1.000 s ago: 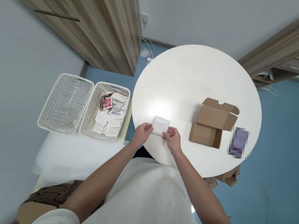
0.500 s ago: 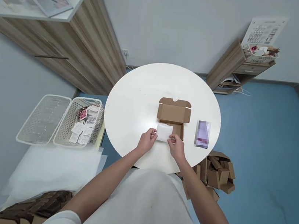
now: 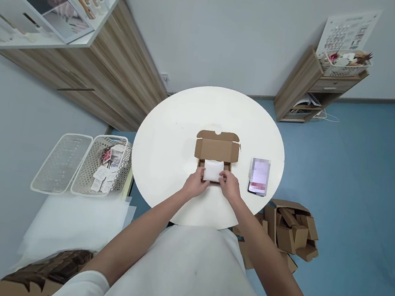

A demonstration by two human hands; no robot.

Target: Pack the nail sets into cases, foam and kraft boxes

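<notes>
An open brown cardboard box [image 3: 217, 150] stands on the round white table, its lid folded back away from me. A flat white packet [image 3: 213, 170] lies over the box's tray, partly inside it. My left hand [image 3: 194, 185] is closed at the packet's left edge, its thumb by the box's front corner. On the right edge, my right hand [image 3: 230, 185] pinches the packet between thumb and fingers. The box's inner floor is hidden under the packet. A phone [image 3: 259, 177], its screen blurred out, lies to the right of the box.
The white table [image 3: 171, 125] has a rounded edge. On the left are a white basket [image 3: 84, 171] of paper packets and white sheets [image 3: 77, 221]. A carton [image 3: 271, 224] of brown boxes sits on the floor at right. Wooden cabinets [image 3: 129, 55] stand behind.
Both hands have brought the white packet from in front of the box to over its tray. The whole view has shifted slightly with my head.
</notes>
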